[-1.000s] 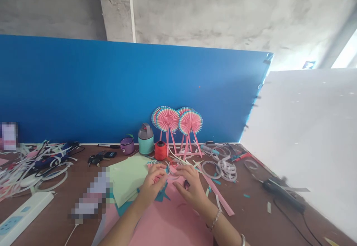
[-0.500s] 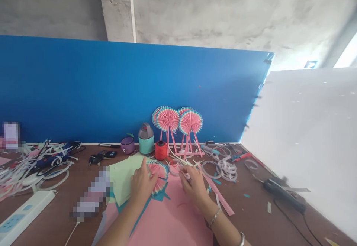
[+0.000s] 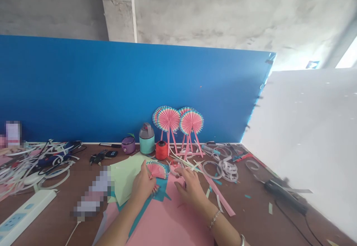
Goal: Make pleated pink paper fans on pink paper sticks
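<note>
My left hand (image 3: 142,185) pinches a small pleated pink-and-teal paper fan (image 3: 156,170), half spread above the pink sheet (image 3: 170,220). My right hand (image 3: 189,187) hovers just right of the fan with fingers loosely curled and apart, near a roll of tape (image 3: 175,168); it holds nothing I can see. Finished paper fans on pink sticks (image 3: 178,121) lean against the blue partition (image 3: 111,90) behind.
Light green paper (image 3: 125,177) lies left of my hands. A red thread spool (image 3: 161,150), teal bottle (image 3: 146,139) and purple pot (image 3: 128,145) stand at the back. Tape rings (image 3: 227,168) and a glue gun (image 3: 284,196) lie right; paper strips (image 3: 33,164) and a power strip (image 3: 22,216) left.
The folded fan has been spread open under my left hand. My right hand let go of it and drew slightly back to the right.
</note>
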`<state>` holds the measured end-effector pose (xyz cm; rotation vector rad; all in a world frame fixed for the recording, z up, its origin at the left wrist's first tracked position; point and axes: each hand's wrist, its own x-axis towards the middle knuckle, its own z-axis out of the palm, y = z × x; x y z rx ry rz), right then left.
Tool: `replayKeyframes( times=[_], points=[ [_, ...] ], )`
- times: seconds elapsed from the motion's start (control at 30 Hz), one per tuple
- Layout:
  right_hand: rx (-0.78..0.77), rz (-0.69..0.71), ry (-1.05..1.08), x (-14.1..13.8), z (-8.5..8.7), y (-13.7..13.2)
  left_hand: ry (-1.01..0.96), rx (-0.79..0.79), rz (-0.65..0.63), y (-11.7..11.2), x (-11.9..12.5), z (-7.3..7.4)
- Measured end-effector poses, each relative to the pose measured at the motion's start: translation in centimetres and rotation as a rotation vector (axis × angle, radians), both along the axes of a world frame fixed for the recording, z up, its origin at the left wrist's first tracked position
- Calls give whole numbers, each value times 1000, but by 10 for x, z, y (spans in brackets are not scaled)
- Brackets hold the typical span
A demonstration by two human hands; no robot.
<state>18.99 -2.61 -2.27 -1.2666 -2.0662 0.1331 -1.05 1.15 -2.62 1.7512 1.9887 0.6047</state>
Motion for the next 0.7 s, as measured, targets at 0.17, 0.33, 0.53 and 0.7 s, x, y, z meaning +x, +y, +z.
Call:
replayKeyframes(
  times=[0.17,0.33,0.53,0.7],
  points=[
    [-12,63,-10,-3,4,-4,-46,74,13,-1,0,-2],
    [-3,68,-29,-5,2,-4,-175,6,-42,-4,3,-1],
    [60,24,46,-5,3,-5,-399,-49,-69,-11,13,5],
    [94,-61,202,-3,6,-4,-553,1,-160,-15,20,1]
  ],
)
